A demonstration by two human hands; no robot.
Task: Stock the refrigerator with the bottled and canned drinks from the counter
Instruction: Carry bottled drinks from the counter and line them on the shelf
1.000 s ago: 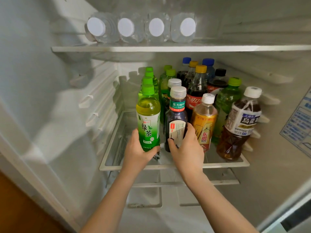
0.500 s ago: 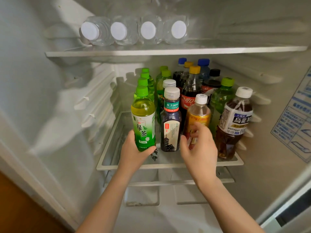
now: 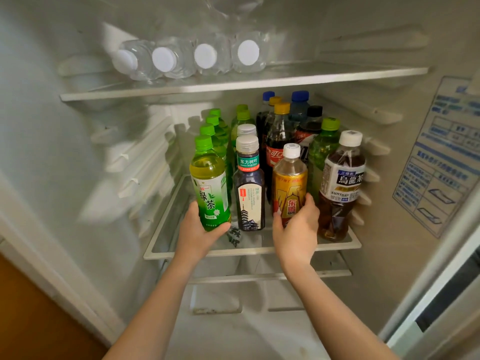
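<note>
Green tea bottle [image 3: 210,188] upright, cap up | left hand [image 3: 198,231] grips it | right hand [image 3: 296,229] grips upright gold bottle [image 3: 289,181]

Sixteen bottles stand on the lower glass shelf [image 3: 161,254] of an open fridge. Seven green-capped bottles [image 3: 209,183]: four in a line along its left side, two behind its middle, one toward its right. Two dark tea bottles [image 3: 249,193] with silver caps, one behind the other, at its front middle. Two yellow-capped cola bottles [image 3: 279,136] and two blue-capped bottles [image 3: 298,107] toward its back. One black-capped bottle [image 3: 313,120] at its back right. One gold-labelled bottle [image 3: 289,183] with a white cap at its front. One brown oolong tea bottle [image 3: 340,183] at its front right corner. Above the shelf, four clear water bottles [image 3: 207,58] lie side by side, white caps facing out. Two hands reach to its front edge: left hand [image 3: 197,235], right hand [image 3: 296,229]
</note>
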